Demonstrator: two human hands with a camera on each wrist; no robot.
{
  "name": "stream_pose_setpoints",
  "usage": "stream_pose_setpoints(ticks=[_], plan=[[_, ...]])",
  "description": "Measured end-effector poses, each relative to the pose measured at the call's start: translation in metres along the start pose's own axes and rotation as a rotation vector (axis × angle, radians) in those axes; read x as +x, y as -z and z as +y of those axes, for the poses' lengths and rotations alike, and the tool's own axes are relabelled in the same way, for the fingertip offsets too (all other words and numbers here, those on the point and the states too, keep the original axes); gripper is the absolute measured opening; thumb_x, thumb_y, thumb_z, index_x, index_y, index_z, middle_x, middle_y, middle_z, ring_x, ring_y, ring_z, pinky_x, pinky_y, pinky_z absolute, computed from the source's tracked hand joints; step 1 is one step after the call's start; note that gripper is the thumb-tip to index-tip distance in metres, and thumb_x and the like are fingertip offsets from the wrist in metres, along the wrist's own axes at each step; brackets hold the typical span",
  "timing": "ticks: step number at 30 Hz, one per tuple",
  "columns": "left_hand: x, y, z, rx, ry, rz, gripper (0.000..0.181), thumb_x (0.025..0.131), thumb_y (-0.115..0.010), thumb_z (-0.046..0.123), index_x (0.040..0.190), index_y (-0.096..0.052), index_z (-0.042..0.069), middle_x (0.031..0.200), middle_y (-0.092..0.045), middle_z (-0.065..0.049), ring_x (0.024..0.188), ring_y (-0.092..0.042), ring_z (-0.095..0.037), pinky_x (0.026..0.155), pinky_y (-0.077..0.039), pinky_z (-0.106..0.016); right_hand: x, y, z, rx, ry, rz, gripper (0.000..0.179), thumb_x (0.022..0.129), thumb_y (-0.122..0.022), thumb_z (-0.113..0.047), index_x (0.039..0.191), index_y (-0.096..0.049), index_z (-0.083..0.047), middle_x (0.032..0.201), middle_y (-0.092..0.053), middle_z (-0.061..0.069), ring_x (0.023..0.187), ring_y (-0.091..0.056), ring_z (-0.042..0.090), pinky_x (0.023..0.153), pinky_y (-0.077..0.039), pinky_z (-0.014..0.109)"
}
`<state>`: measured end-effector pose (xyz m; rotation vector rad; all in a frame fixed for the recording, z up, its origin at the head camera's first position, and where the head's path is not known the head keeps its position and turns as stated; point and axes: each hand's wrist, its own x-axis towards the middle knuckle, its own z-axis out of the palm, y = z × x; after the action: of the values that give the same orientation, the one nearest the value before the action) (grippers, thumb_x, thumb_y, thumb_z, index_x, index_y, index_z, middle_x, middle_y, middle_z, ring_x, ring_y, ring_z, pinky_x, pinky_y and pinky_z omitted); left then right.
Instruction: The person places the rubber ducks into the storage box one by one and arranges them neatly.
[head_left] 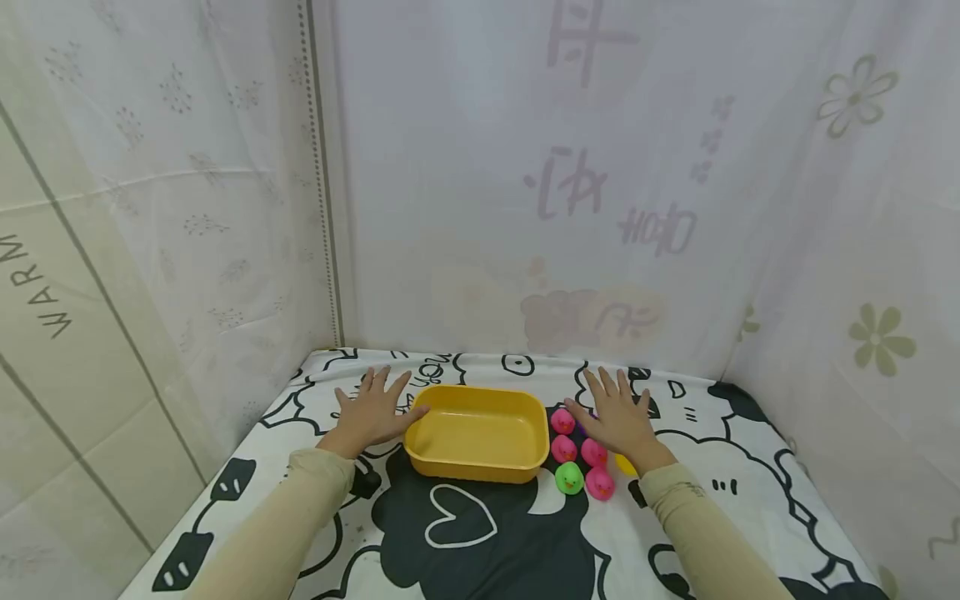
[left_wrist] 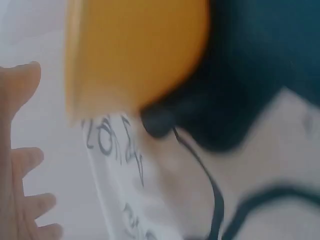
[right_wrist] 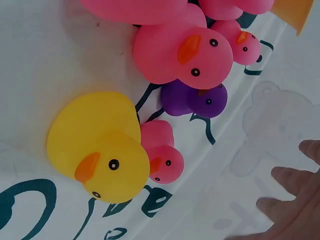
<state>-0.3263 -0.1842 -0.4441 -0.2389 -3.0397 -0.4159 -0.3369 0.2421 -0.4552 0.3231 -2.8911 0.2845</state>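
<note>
A yellow plastic tub (head_left: 480, 467) stands on the cloth in the middle of the head view. Spread beside its left end, my left hand (head_left: 371, 414) holds nothing; its thumb overlaps the rim in this view. My right hand (head_left: 621, 421) is also spread, fingers pointing away from me, over a cluster of toy ducks right of the tub. Among them are several pink ducks (head_left: 600, 482) and one green duck (head_left: 569, 478). The right wrist view shows a larger yellow duck (right_wrist: 107, 145) and a purple duck (right_wrist: 195, 99), both largely hidden by my right hand in the head view.
A white cloth (head_left: 720, 533) with black cartoon drawings covers the table. Pale printed curtains (head_left: 450, 208) hang behind it and along both sides. A dark patch with a white heart outline (head_left: 461, 517) lies in front of the tub.
</note>
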Motion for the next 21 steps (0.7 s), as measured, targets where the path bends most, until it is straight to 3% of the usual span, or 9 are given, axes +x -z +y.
stream_pose_setpoints(ticks=[2,4,7,10,12,15,21], plan=[[0.003,-0.003,0.001,-0.159,0.023,-0.030,0.087,0.096,-0.042,0.069,0.160,-0.028,0.011,0.162,-0.022,-0.026,0.147,-0.018,-0.051,0.106,-0.012,-0.082,0.002,0.001,0.001,0.028,0.046,0.017,0.078,0.098,-0.049,-0.059,0.155,-0.037,-0.008,0.158,-0.036,0.020,0.147,-0.024,0.046,0.112,-0.014,0.074],[0.007,-0.008,0.002,-0.387,0.054,-0.064,0.084,0.099,-0.045,0.063,0.160,-0.025,0.010,0.161,-0.025,-0.026,0.146,-0.022,-0.049,0.110,-0.019,-0.075,0.003,0.000,0.001,0.085,0.096,0.002,0.066,0.099,-0.057,-0.045,0.149,-0.046,-0.003,0.150,-0.047,0.021,0.140,-0.038,0.044,0.113,-0.027,0.066],[0.014,-0.022,0.003,-0.758,0.103,-0.114,0.075,0.102,-0.047,0.053,0.161,-0.023,0.012,0.161,-0.027,-0.022,0.146,-0.028,-0.044,0.115,-0.026,-0.065,0.006,-0.002,0.000,0.186,0.158,-0.078,0.051,0.098,-0.064,-0.027,0.140,-0.055,0.000,0.138,-0.058,0.020,0.128,-0.053,0.041,0.107,-0.041,0.058],[0.018,-0.038,0.002,-1.045,0.148,-0.139,0.063,0.105,-0.046,0.044,0.159,-0.030,0.015,0.161,-0.031,-0.017,0.143,-0.036,-0.040,0.114,-0.033,-0.058,0.008,-0.008,-0.001,0.250,0.172,-0.168,0.043,0.097,-0.066,-0.020,0.135,-0.060,0.000,0.130,-0.064,0.017,0.119,-0.059,0.037,0.103,-0.047,0.055],[0.016,-0.049,0.000,-1.143,0.177,-0.126,0.056,0.106,-0.045,0.040,0.157,-0.037,0.017,0.159,-0.035,-0.013,0.139,-0.042,-0.036,0.112,-0.038,-0.054,0.008,-0.015,-0.003,0.269,0.168,-0.207,0.041,0.096,-0.068,-0.018,0.132,-0.062,-0.001,0.124,-0.067,0.014,0.115,-0.062,0.034,0.100,-0.050,0.052],[0.015,-0.062,-0.002,-1.215,0.200,-0.085,0.050,0.107,-0.043,0.035,0.154,-0.042,0.018,0.156,-0.041,-0.011,0.134,-0.049,-0.031,0.108,-0.044,-0.050,0.010,-0.024,-0.002,0.273,0.161,-0.229,0.036,0.094,-0.070,-0.016,0.127,-0.066,-0.002,0.116,-0.070,0.009,0.109,-0.064,0.029,0.097,-0.053,0.048],[0.016,-0.075,-0.012,-1.364,0.190,-0.043,0.047,0.106,-0.044,0.032,0.151,-0.046,0.020,0.151,-0.048,-0.005,0.134,-0.051,-0.024,0.112,-0.040,-0.046,0.019,-0.026,-0.002,0.260,0.143,-0.213,0.029,0.092,-0.072,-0.015,0.119,-0.070,-0.005,0.106,-0.071,0.004,0.100,-0.066,0.024,0.094,-0.055,0.046]])
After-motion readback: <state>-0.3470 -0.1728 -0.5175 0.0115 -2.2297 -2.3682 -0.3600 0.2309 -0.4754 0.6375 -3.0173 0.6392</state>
